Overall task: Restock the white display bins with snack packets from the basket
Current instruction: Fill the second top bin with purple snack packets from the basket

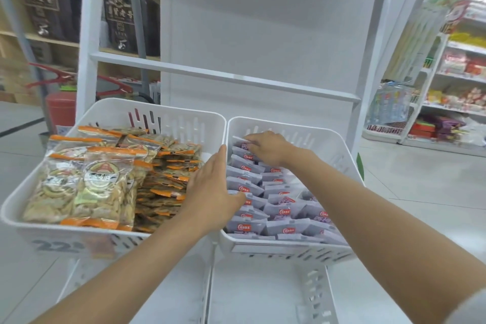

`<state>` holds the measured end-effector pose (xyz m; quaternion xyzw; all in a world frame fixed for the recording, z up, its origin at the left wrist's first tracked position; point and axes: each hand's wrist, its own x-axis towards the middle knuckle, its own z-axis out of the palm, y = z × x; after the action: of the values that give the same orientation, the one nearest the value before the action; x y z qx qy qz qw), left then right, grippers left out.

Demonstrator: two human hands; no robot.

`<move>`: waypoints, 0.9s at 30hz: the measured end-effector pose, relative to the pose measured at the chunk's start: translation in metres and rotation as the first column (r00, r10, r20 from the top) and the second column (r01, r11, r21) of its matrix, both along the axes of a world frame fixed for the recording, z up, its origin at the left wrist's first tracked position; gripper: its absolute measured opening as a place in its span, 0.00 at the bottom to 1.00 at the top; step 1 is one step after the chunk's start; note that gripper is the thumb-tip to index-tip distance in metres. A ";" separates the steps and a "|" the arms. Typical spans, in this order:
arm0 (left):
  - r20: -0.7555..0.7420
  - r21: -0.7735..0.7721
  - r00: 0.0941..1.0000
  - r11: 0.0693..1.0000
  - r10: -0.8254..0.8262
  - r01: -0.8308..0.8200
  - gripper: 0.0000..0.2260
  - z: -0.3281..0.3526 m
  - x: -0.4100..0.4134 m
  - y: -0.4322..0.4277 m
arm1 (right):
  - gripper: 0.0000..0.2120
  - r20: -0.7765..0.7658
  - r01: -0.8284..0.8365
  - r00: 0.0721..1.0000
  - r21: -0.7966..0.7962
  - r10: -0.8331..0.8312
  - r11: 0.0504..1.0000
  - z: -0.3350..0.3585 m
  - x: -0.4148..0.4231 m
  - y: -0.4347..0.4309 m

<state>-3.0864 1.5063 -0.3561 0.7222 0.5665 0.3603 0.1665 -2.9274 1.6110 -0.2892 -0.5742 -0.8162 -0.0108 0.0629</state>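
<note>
Two white display bins stand side by side on a white rack. The left bin (168, 116) holds clear orange-edged snack packets (105, 184). The right bin (315, 137) is filled with rows of small purple-grey packets (278, 208) bearing red labels. My left hand (210, 192) lies flat with straight fingers over the shared edge of the two bins, its thumb on the purple packets. My right hand (265, 147) is at the back of the right bin, its fingers curled round a purple packet (242, 143) at the rear of the row. The basket is not in view.
A lower white bin (315, 294) sits under the right bin. A white back panel (263, 34) rises behind the bins. Store shelves (455, 81) with goods stand at the right, dark jars (118, 18) on wooden shelving at the left, a red extinguisher (60, 110) on the floor.
</note>
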 end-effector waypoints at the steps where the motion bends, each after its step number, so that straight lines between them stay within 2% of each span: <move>1: -0.004 0.006 1.000 1.000 -0.001 0.001 0.42 0.001 0.001 -0.001 | 0.18 0.015 0.010 1.000 0.034 -0.010 0.999 0.000 -0.001 -0.002; 6: -0.021 -0.015 1.000 1.000 0.002 -0.003 0.42 0.007 -0.001 -0.003 | 0.22 -0.308 0.039 0.950 0.293 0.056 0.955 -0.004 0.015 -0.051; 8: -0.068 0.009 0.997 0.999 0.041 -0.041 0.39 0.012 -0.002 -0.008 | 0.22 -0.387 0.069 0.920 0.297 0.055 0.952 -0.006 0.023 -0.087; 12: -0.136 0.128 0.982 0.985 0.129 -0.112 0.27 0.027 0.001 -0.053 | 0.19 -0.499 0.093 0.865 0.266 0.055 0.960 -0.016 0.021 -0.176; 15: -0.078 0.139 0.992 0.986 0.100 -0.088 0.16 0.026 0.002 -0.115 | 0.17 -0.530 0.097 0.847 0.223 0.037 0.970 -0.032 0.013 -0.242; 19: -0.053 -0.100 0.998 0.995 0.021 -0.026 0.11 -0.013 -0.006 -0.200 | 0.15 -0.534 0.095 0.844 0.044 -0.057 0.995 -0.075 0.001 -0.320; 22: -0.037 -0.312 0.999 0.950 -0.019 0.006 0.10 -0.065 -0.024 -0.260 | 0.15 -0.485 0.059 0.866 -0.140 -0.120 0.988 -0.128 -0.003 -0.373; 24: -0.042 -0.418 0.999 0.908 -0.028 0.008 0.10 -0.100 -0.043 -0.294 | 0.17 -0.382 0.013 0.915 -0.303 -0.134 0.953 -0.167 -0.002 -0.406; 27: -0.035 -0.525 0.999 0.851 -0.014 -0.006 0.12 -0.136 -0.077 -0.331 | 0.21 -0.222 -0.007 0.965 -0.558 -0.141 0.830 -0.213 0.000 -0.443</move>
<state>-3.1632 1.1758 -0.4919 0.6572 0.6448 0.1779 0.3475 -2.9273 1.1684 -0.5022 -0.5927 -0.7487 0.2971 -0.0027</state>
